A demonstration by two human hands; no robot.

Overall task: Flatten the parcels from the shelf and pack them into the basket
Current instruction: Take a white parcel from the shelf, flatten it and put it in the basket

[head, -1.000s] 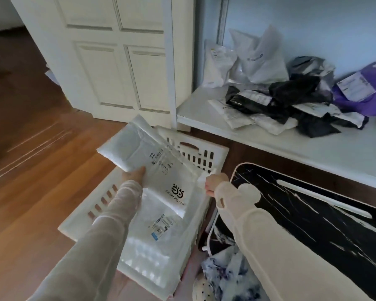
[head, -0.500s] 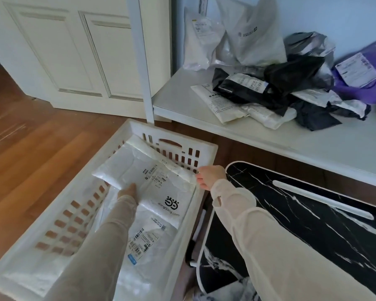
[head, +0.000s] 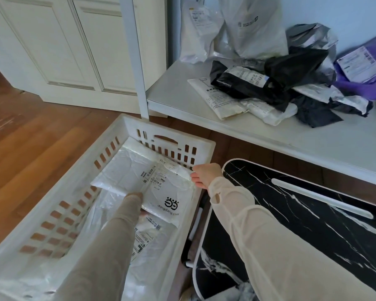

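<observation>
A flat white parcel [head: 139,181] printed with a black logo lies inside the white slatted basket [head: 78,170], on top of other pale parcels [head: 148,237]. My left hand [head: 135,197], mostly covered by its sleeve, holds the parcel's near edge with fingers underneath. My right hand [head: 205,175] pinches the parcel's right corner at the basket's right rim. On the white shelf [head: 313,144] sits a heap of black parcels [head: 258,81], white parcels [head: 237,29] and a purple one [head: 365,77].
A black marble-patterned tabletop [head: 302,224] stands right of the basket, under my right arm. White panelled doors [head: 74,51] close off the back left. Wooden floor [head: 30,137] stretches left of the basket. A white shelf post [head: 137,61] rises behind the basket.
Both hands have lowered the white parcel from above the basket down into it, onto the parcels lying there. The view has tilted downward and closer.
</observation>
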